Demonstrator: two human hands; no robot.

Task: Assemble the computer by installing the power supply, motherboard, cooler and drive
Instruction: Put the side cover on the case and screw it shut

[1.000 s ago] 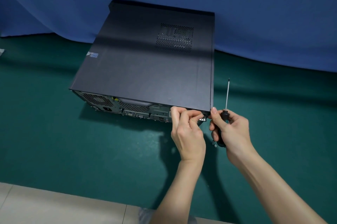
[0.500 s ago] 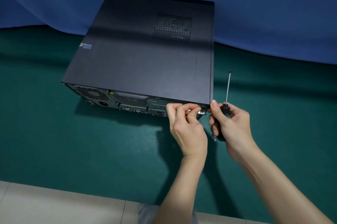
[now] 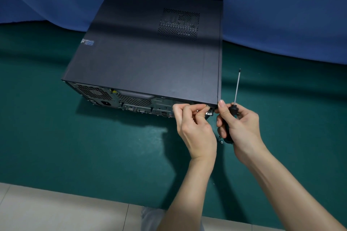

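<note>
Head view: the closed computer case (image 3: 150, 58) lies flat on the green cloth (image 3: 93, 146), its rear panel facing the person. The left hand (image 3: 195, 125) pinches a small screw (image 3: 207, 106) at the panel's right end, fingers curled. The right hand (image 3: 242, 127) grips a black-handled screwdriver (image 3: 234, 109) with the shaft pointing up and the forefinger touching the case's near corner. A loose screw (image 3: 221, 142) lies on the cloth just below.
</note>
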